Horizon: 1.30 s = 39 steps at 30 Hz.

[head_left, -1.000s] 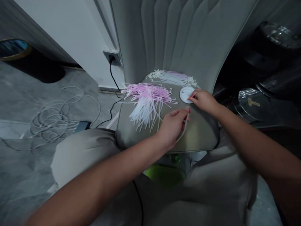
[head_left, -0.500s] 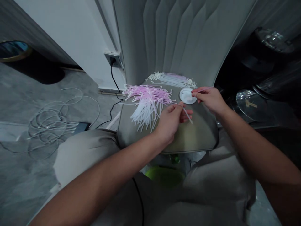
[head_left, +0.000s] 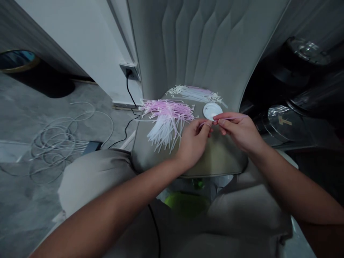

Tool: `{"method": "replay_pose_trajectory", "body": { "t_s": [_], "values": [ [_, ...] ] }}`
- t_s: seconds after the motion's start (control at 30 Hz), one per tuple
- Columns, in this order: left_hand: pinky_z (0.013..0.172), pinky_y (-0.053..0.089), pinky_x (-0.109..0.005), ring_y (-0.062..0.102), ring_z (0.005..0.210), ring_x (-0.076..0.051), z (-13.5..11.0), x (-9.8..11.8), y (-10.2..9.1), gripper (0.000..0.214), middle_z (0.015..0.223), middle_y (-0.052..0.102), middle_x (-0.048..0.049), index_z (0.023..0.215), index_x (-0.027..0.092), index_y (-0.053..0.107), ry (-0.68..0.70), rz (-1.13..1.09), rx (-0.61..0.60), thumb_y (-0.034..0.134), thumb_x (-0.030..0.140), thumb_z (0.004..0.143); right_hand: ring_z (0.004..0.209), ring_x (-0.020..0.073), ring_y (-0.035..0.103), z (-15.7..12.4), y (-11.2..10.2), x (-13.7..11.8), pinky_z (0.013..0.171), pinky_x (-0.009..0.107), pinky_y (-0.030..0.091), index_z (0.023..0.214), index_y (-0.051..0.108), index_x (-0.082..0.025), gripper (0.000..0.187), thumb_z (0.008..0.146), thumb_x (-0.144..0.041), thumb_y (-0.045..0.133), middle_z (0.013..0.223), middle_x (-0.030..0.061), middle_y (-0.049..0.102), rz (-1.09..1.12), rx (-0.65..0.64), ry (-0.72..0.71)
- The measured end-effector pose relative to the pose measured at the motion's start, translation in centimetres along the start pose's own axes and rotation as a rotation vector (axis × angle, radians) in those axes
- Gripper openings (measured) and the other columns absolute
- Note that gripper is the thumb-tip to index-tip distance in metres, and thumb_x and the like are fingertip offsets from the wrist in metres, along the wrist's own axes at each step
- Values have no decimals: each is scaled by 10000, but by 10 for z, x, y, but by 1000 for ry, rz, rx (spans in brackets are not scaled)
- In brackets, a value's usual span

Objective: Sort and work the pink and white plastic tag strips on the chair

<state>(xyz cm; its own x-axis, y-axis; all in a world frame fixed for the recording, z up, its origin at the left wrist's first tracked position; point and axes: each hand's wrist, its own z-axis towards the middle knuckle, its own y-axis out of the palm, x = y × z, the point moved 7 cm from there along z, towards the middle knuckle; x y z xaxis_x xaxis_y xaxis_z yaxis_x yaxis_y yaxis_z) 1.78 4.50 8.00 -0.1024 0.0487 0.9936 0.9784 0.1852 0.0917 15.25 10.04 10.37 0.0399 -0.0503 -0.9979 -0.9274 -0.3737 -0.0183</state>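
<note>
Over the chair seat [head_left: 228,157], my left hand [head_left: 193,141] and my right hand [head_left: 239,129] meet fingertip to fingertip. Both are closed in a pinch. A thin pink tube [head_left: 233,118] runs out from my right fingers toward the right. Between my left thumb and finger shows a short pinkish length of thin tube [head_left: 203,124]; whether the two pieces are joined is hidden by the fingers. Just behind the fingertips sits a small round white dish [head_left: 211,109]. Left of my hands lies a heap of pink and whitish thin tubes [head_left: 168,111], with small white end pieces.
A row of tubes with white ends [head_left: 197,94] lies along the chair's backrest [head_left: 204,46]. Coiled clear tubing [head_left: 53,143] is on the floor at left. A black cord [head_left: 128,89] hangs from the wall socket [head_left: 130,71]. Something green [head_left: 188,202] shows below the seat.
My right hand has come down and left to meet my left hand. The pale tube end that stuck out below my left fingers no longer shows. The view has shifted slightly.
</note>
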Motion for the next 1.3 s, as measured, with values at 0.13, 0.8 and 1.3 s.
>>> {"method": "replay_pose_trajectory", "body": {
  "t_s": [0.13, 0.8, 1.3],
  "values": [
    [678, 467, -232, 610, 725, -116, -4, 6, 0, 218, 802, 688, -9, 905, 183, 684, 75, 31, 6, 573, 372, 905, 535, 63, 501, -6, 1, -8, 521, 214, 393, 880, 795, -224, 96, 805, -238, 738, 675, -9, 674, -105, 24, -77],
    [617, 437, -213, 562, 642, -98, -9, 12, 3, 199, 712, 653, 2, 882, 178, 717, 21, -36, -14, 622, 352, 864, 580, 88, 520, -11, 4, -24, 508, 226, 427, 940, 802, -257, 157, 839, -272, 683, 822, 14, 699, -376, -28, -216],
    [577, 422, -213, 508, 572, -79, -4, 0, 7, 198, 673, 630, 3, 761, 173, 714, -173, -202, -33, 637, 345, 823, 839, 179, 659, -14, 6, -30, 756, 321, 522, 1019, 783, -311, 206, 863, -249, 664, 897, 15, 734, -619, -46, -364]
  ]
}}
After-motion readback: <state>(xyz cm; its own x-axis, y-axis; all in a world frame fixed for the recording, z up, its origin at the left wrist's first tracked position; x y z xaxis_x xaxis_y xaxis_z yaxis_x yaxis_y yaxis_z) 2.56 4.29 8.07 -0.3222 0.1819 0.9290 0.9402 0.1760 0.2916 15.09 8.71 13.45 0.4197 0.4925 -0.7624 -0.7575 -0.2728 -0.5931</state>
